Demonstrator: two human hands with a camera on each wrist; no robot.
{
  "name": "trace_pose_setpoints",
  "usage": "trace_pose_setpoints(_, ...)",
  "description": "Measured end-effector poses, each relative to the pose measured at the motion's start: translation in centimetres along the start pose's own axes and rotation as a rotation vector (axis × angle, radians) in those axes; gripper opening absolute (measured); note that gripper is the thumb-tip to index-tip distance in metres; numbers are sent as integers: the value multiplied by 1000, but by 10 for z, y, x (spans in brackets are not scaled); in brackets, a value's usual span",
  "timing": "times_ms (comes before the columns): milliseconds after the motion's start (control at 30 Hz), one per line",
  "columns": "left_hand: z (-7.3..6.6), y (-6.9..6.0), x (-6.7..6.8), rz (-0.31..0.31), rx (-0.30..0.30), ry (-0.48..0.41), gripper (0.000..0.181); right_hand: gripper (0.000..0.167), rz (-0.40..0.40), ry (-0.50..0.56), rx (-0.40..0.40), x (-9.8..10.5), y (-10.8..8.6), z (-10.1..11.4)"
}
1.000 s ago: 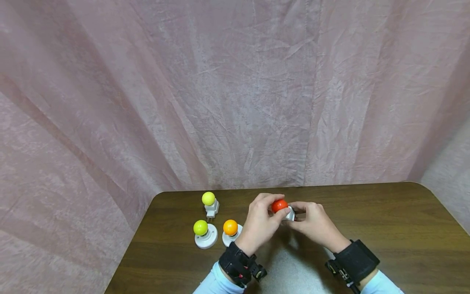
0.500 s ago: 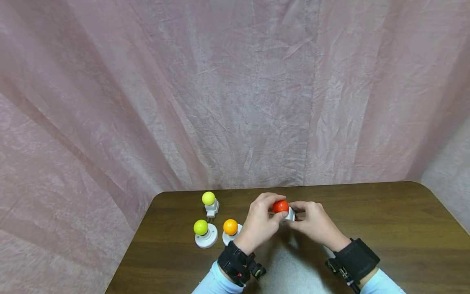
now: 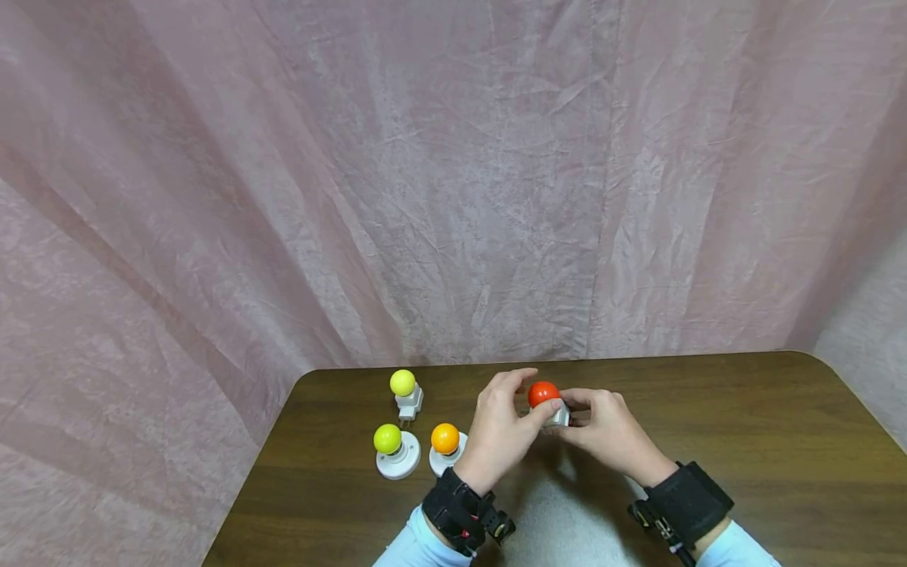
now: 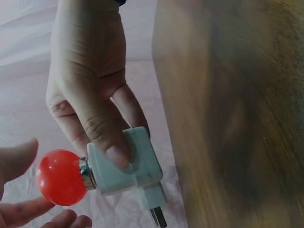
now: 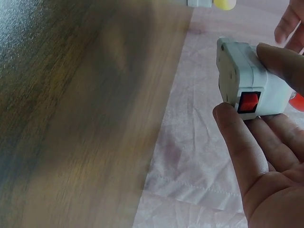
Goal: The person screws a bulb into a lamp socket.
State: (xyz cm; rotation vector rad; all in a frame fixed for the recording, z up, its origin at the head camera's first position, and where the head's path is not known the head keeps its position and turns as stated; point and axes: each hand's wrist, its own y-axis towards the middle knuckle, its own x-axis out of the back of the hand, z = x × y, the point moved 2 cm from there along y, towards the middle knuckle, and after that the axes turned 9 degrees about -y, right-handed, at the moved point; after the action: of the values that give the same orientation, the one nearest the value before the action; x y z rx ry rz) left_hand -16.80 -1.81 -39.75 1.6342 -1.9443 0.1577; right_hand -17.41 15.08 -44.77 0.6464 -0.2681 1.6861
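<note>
My right hand (image 3: 611, 431) grips a white plug-in lamp socket (image 4: 126, 164) between thumb and fingers, above the table. A red round bulb (image 4: 61, 177) sits in the socket, with a strip of its metal base showing. Metal plug prongs (image 4: 159, 217) stick out of the socket, and the right wrist view shows its red rocker switch (image 5: 248, 101). My left hand (image 3: 499, 435) is around the bulb with fingers spread. In the left wrist view its thumb stands off the bulb, while one fingertip is at the bulb's lower edge; contact is hard to tell.
On the brown table (image 3: 744, 425), left of the hands, are a yellow bulb (image 3: 402, 383) in a plug-in socket, a green bulb (image 3: 387, 439) on a round white base, and an orange bulb (image 3: 445, 438) on another, partly covered by the left wrist. A pink curtain (image 3: 453, 181) hangs behind.
My left fingers, earlier against the red bulb, have spread away from it, leaving more of it uncovered. My right hand keeps its hold on the socket in nearly the same place.
</note>
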Motion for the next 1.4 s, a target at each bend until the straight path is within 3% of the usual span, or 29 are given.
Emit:
trace_pose_setpoints(100,1,0,0,-58,20,43,47,40,-4,-10,0,0,0,0)
trace_pose_setpoints(200,1,0,0,-71,14,27,42,41,1,-12,-6,0,0,0)
trace_pose_setpoints(367,2,0,-1,-11,9,-36,35,41,14,12,-23,0,0,1)
trace_pose_setpoints(533,0,-1,-1,70,13,-33,34,42,12,12,-30,0,-1,0)
trace_pose_setpoints(633,-1,-1,-1,78,4,-34,36,41,9,10,-27,0,-1,-1)
trace_pose_setpoints(733,-1,-1,-1,37,7,-33,39,41,5,14,-15,0,-1,-1)
trace_pose_setpoints(900,-1,-1,0,-89,27,14,42,40,-1,3,-17,1,0,1)
trace_pose_setpoints(1000,-1,0,1,-118,24,20,36,41,2,-1,-33,1,0,2)
trace_pose_setpoints(1300,-3,-1,0,-21,-6,-40,24,44,14,-24,-56,1,0,2)
trace_pose_setpoints(1400,-4,-2,1,-22,-11,-36,25,43,12,-22,-57,1,-1,2)
